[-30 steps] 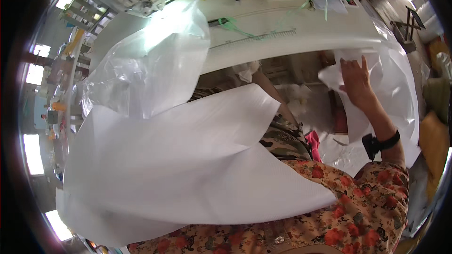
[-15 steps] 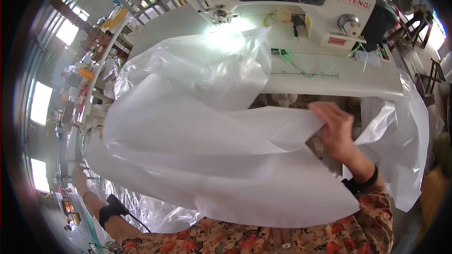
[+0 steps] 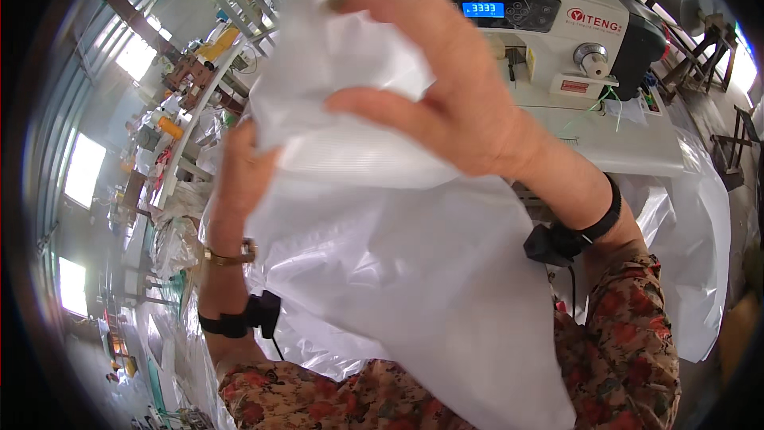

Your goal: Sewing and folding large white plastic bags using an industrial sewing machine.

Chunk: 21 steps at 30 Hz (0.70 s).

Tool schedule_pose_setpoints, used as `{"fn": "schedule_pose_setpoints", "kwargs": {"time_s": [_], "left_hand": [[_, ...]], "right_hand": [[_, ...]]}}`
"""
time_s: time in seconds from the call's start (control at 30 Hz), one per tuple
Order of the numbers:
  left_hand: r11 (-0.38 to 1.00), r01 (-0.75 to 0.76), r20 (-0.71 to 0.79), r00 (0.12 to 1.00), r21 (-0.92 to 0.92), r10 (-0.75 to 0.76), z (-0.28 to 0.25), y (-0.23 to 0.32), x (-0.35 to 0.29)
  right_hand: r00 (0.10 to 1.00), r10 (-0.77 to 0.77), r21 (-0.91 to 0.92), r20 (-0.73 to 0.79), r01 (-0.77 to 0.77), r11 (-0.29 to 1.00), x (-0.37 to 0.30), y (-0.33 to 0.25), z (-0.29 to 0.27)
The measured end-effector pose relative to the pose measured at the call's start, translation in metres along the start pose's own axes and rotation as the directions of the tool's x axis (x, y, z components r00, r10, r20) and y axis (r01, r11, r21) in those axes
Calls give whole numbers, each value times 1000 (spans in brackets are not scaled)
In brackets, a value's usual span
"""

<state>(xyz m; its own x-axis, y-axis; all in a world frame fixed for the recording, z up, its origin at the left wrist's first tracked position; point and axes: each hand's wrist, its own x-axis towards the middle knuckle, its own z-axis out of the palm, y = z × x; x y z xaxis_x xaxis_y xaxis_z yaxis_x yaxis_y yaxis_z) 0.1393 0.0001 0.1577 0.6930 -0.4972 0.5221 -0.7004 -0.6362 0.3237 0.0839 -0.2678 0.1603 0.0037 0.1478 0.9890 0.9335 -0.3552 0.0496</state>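
1. Two hands hold the white woven bag (image 3: 398, 271) raised at the picture's centre, before the sewing machine (image 3: 557, 40) at one o'clock.
2. Right hand (image 3: 446, 103) should keep its fingers pinching the top fold.
3. Left hand (image 3: 239, 183), at nine o'clock, fingers hidden behind the fabric, should steady that edge.

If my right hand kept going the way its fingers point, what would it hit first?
The right hand points left and already grips the white sheet, so it meets that first. Beyond, probably the left hand behind the sheet, though depth is unclear.
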Motion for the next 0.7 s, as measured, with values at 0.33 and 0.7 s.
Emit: {"fn": "schedule_pose_setpoints", "kwargs": {"time_s": [0.33,0.7], "left_hand": [[698,492,-229,868,520,-441,-176,-149,9],[747,639,-322,757,184,-569,-202,-153,-20]], "right_hand": [[197,896,56,397,-980,190,-174,-57,-64],[-273,795,486,542,-669,-561,-222,-79,-10]]}}
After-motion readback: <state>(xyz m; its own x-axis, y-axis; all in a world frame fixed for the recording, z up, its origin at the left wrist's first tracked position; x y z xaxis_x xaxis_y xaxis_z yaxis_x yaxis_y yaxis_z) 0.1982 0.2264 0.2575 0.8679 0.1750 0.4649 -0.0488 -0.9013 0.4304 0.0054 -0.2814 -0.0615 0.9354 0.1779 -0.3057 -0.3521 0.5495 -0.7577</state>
